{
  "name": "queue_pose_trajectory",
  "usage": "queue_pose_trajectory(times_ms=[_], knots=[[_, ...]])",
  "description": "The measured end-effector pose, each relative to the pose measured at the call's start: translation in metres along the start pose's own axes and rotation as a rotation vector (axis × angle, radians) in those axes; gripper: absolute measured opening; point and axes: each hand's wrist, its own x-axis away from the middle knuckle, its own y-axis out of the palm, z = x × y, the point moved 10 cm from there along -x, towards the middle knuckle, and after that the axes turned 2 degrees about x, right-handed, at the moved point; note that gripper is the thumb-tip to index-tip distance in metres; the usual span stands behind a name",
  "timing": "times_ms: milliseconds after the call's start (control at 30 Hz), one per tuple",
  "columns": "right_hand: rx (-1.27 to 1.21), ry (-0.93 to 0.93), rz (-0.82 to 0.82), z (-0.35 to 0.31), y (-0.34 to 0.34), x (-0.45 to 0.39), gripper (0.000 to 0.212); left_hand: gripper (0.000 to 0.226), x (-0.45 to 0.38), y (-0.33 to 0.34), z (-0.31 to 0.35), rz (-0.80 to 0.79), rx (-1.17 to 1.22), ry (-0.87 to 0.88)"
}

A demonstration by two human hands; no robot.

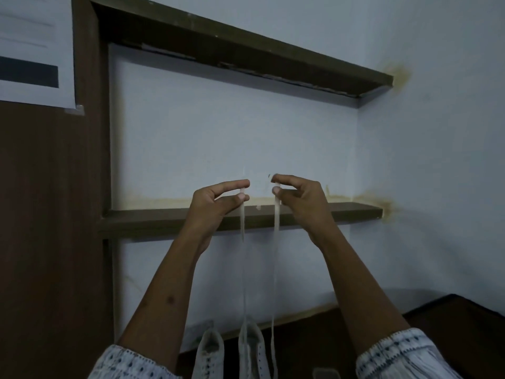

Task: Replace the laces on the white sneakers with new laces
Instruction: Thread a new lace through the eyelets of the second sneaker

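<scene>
1. sleeves (131,365), white with dark dots, at the bottom corners of the frame; bare forearms rise from them toward the centre.
2. left hand (211,199), centre of frame, pinching one end of the lace (276,242) between thumb and forefinger.
3. right hand (302,199), just right of centre, pinching the other end of the lace likewise.
4. the two strands of the lace hang straight down, apart, to the right sneaker (252,351).
5. left sneaker (209,354) and right sneaker, white, side by side at bottom centre on a dark surface (314,335).
6. dark wooden shelves (164,218) on a pale wall, behind the hands and across the upper frame.
7. white sheet (35,47), upper left.
</scene>
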Motion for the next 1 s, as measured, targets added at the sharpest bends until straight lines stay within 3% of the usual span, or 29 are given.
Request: queue_pose_trajectory(times_ms=[100, 267, 433, 533, 633, 767, 1000], knots=[[-0.069, 0.016, 0.029, 0.005, -0.004, 0.002, 0.028, 0.024, -0.003, 0.001, 0.001, 0.008, -0.002, 0.005], [-0.063, 0.061, -0.026, 0.017, 0.0, 0.007, 0.057, 0.025, -0.004, 0.001, -0.003, 0.015, 0.009, 0.014], [-0.121, 0.092, -0.091, 0.024, 0.006, 0.012, 0.068, 0.025, -0.006, -0.001, -0.006, 0.025, 0.004, 0.022], [-0.067, 0.061, -0.085, 0.029, 0.006, 0.011, 0.058, 0.024, -0.006, -0.001, -0.01, 0.027, 0.001, 0.015], [0.037, -0.009, -0.052, 0.037, 0.005, 0.014, 0.033, 0.023, -0.001, 0.0, -0.025, 0.004, -0.029, -0.021], [0.122, 0.034, -0.005, 0.076, 0.004, 0.033, 0.014, 0.018, 0.014, 0.0, -0.073, -0.016, -0.084, -0.109], [0.214, 0.266, -0.108, 0.182, 0.029, 0.099, 0.027, 0.013, 0.063, -0.019, -0.203, -0.009, -0.265, -0.272]])
